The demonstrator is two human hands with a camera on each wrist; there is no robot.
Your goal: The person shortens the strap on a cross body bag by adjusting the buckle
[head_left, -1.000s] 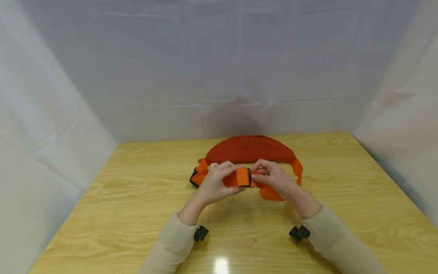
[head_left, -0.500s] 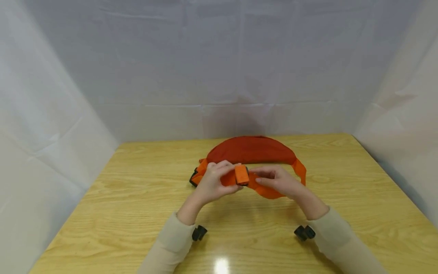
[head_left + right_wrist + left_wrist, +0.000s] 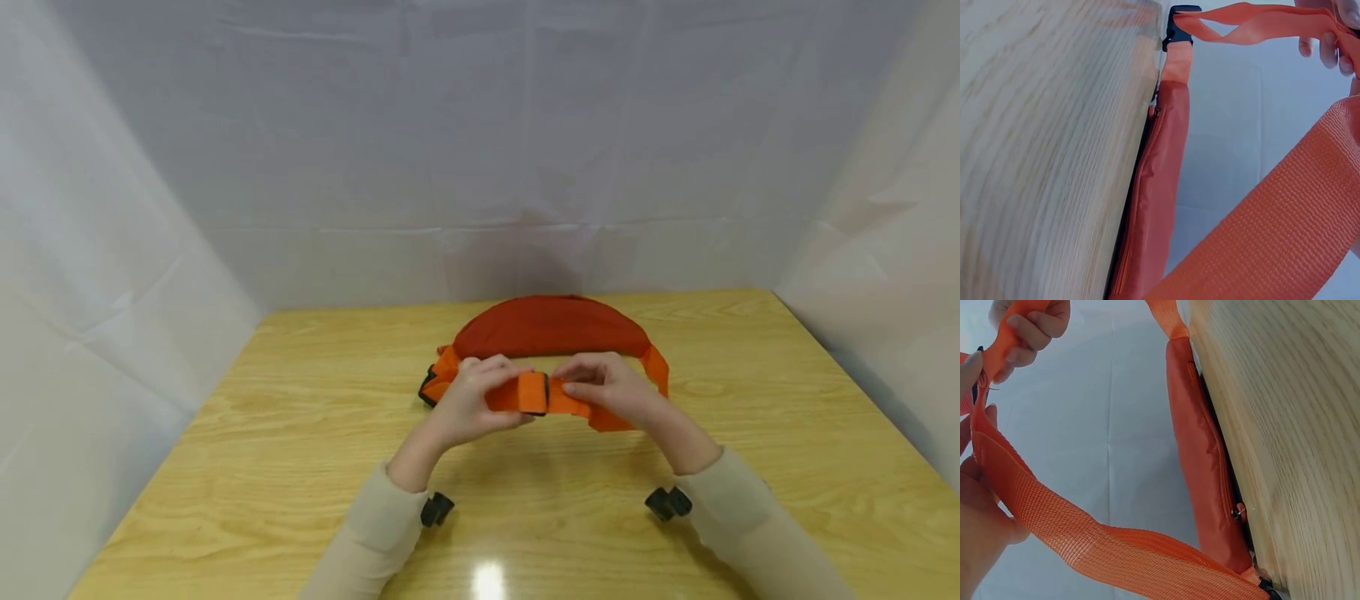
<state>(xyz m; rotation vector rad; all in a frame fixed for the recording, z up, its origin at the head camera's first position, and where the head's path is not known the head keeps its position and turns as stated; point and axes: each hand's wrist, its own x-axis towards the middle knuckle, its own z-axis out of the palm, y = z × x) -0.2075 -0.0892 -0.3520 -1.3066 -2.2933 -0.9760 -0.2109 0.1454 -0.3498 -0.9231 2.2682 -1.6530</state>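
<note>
A red waist bag (image 3: 551, 327) lies on the table, its orange webbing strap (image 3: 1085, 531) looping toward me. My left hand (image 3: 471, 400) holds the strap close to a black slider (image 3: 547, 392), where a folded band of webbing shows between thumb and fingers. Just right of the slider, my right hand (image 3: 611, 387) pinches the strap between thumb and fingers. The left wrist view shows the webbing passing from one hand to the other. A black side-release buckle (image 3: 1180, 28) joins strap and bag at the left end. Part of the slider is hidden behind the fingers.
The wooden table (image 3: 300, 467) carries the bag near its back edge. White sheeting (image 3: 480, 167) stands behind and on both sides. A small black device (image 3: 437, 509) sits at the left wrist, another (image 3: 668, 503) at the right.
My right hand has shifted slightly right from the slider, along the strap. The slider tilted and then levelled again, and the webbing between the hands is straighter. My left hand stays nearly in place.
</note>
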